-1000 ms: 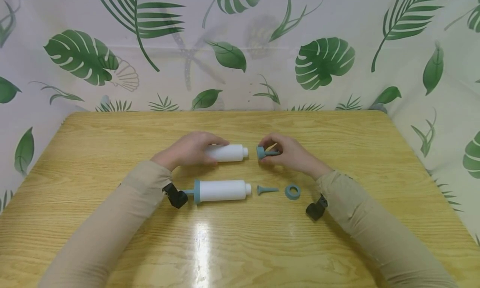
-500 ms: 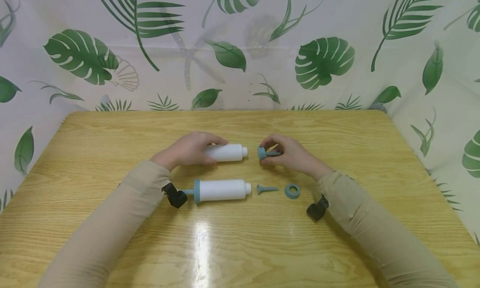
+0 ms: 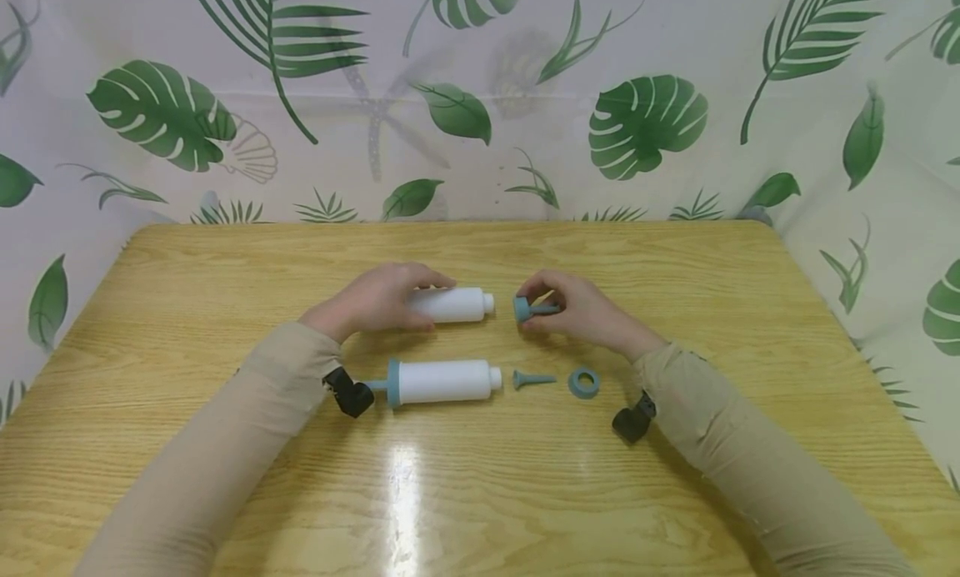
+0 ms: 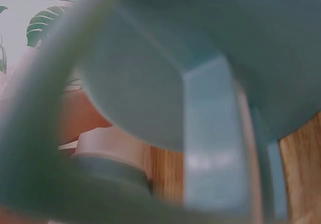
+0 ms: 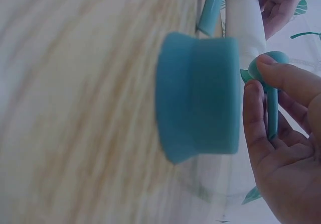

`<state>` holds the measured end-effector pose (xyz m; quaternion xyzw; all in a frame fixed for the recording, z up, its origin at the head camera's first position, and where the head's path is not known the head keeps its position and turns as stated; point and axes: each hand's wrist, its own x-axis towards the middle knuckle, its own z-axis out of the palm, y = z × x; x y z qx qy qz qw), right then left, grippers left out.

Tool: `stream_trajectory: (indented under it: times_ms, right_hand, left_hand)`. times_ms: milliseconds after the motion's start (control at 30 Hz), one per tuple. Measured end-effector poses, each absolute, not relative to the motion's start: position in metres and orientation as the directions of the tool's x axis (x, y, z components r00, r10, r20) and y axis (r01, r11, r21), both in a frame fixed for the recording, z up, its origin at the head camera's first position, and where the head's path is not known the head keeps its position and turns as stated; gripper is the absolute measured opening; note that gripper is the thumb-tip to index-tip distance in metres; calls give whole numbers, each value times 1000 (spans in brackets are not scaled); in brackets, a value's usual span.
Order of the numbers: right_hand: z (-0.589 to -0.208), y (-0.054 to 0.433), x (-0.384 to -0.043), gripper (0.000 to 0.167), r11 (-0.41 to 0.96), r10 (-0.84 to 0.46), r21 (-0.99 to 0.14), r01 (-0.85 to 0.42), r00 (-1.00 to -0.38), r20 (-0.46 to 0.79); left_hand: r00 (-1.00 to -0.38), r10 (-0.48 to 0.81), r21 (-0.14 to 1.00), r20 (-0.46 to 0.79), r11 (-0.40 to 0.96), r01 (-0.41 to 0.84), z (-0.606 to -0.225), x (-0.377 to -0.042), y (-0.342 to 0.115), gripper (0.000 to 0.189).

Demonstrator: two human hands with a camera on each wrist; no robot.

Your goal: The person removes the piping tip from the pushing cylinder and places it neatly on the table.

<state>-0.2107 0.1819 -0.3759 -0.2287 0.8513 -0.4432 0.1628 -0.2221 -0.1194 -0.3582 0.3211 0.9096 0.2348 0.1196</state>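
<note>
In the head view my left hand (image 3: 378,298) grips a white tube (image 3: 459,305) from above, its narrow neck facing right. My right hand (image 3: 581,310) pinches a blue-grey cap with a thin stem (image 3: 522,308), a short gap from that neck. The right wrist view shows the thumb and fingers on the cap (image 5: 276,63), the stem running down beside the palm. Nearer to me lies a second white tube (image 3: 448,381) with a blue-grey flange and rod at its left end. A blurred blue-grey flanged piece (image 4: 215,133) fills most of the left wrist view.
Right of the second tube lie a small blue-grey funnel-shaped piece with a stem (image 3: 534,379) and a blue-grey ring (image 3: 584,383); the ring looms large in the right wrist view. The wooden table (image 3: 480,494) ends at a leaf-patterned cloth (image 3: 510,127) behind.
Almost nothing differs. Both hands keep hold of the tube and the cap, with only slight shifts, and the pieces on the table lie where they were.
</note>
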Motion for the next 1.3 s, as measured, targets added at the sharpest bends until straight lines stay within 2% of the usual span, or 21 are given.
stream_trajectory:
  times_ms: [267, 467, 800, 1000, 1300]
  right_hand:
    - [-375, 183, -209, 37, 497, -541, -831, -250, -838, -72]
    - [-372, 185, -204, 39, 527, -503, -816, -238, -861, -74]
    - [-364, 182, -198, 39, 541, -476, -800, -259, -878, -38]
    - [-358, 179, -195, 40, 540, -466, -798, -267, -885, -18]
    - [-353, 175, -191, 40, 514, -483, -806, -293, -876, 11]
  left_hand:
    - [-774, 632, 517, -31, 673, 529, -356, -219, -120, 58]
    - [-777, 625, 518, 71, 643, 564, -350, -210, -120, 57]
    - [-756, 602, 551, 257, 551, 626, -353, -198, -103, 46]
    - [-787, 555, 575, 271, 562, 594, -348, -190, -89, 43]
    - [-826, 528, 681, 198, 532, 503, -345, -183, -65, 39]
